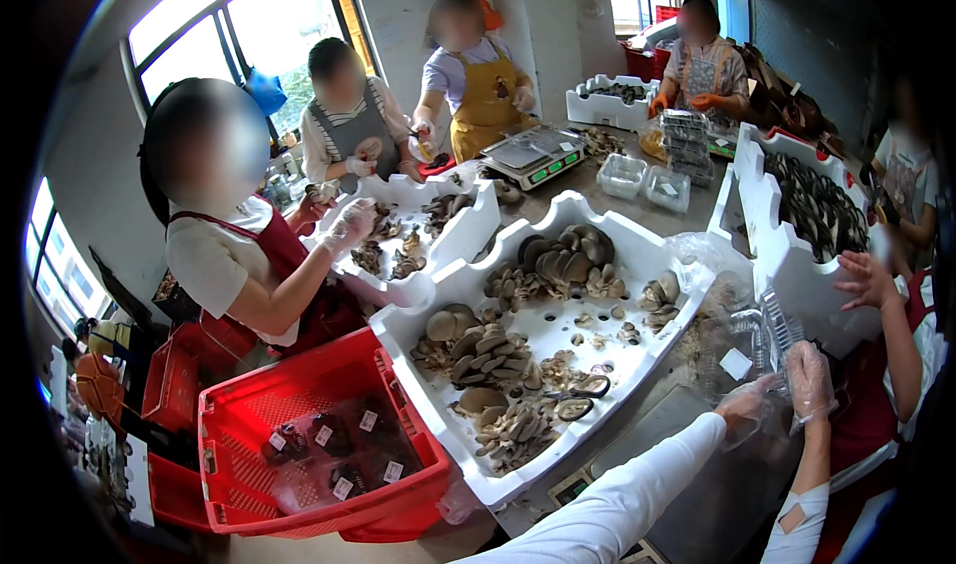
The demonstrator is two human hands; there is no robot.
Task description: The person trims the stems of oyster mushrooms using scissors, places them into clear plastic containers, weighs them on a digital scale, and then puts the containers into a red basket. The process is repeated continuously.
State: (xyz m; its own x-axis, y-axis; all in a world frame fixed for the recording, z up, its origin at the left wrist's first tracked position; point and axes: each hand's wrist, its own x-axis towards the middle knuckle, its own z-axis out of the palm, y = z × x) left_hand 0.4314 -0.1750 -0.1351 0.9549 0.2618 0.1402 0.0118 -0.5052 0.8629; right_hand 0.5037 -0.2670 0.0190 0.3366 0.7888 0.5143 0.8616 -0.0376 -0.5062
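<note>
Two gloved hands working here, your left hand [745, 405] and right hand [809, 383] both gripping a clear plastic clamshell tray [762, 337], holding it just right of the white foam box [558, 469] of mushrooms [488, 357], scissors [580, 397] lying inside, red crate [299, 435] sitting further left.

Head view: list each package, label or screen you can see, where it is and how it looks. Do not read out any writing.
Clear plastic packs: in the red crate, lower left, each with a small white label.
Scale: table centre back, grey, with a green display.
Empty clear tubs: right of the scale.
Clear tray: at the person's gloved hands.
</note>
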